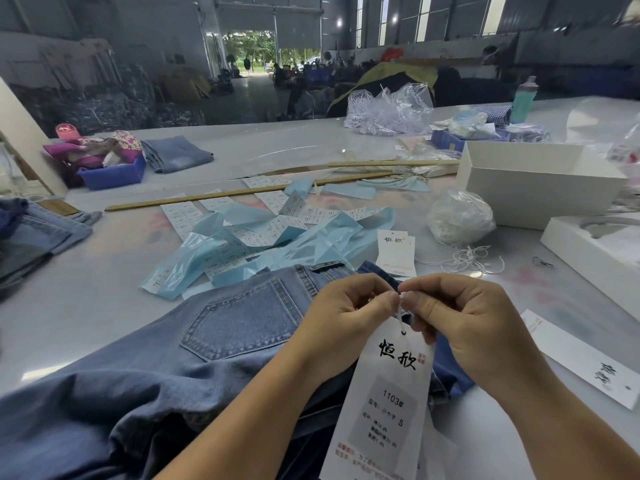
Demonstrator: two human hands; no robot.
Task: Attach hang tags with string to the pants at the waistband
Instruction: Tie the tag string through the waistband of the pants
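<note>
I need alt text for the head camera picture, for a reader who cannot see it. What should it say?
Two hands, the left hand and the right hand, pinch a white string above a white hang tag at the waistband of blue jeans on a grey table. Behind lie light blue label strips, a bag of string and white boxes.

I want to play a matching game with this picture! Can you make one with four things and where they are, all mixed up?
Things:
1. hang tag
2. blue bin
3. white box
4. green bottle

Places:
A. far right, at the back of the table
B. hanging from the string both hands pinch
C. right side, open, beside the bag of strings
D. far left, next to folded jeans

Pairs: 1-B, 2-D, 3-C, 4-A
</note>
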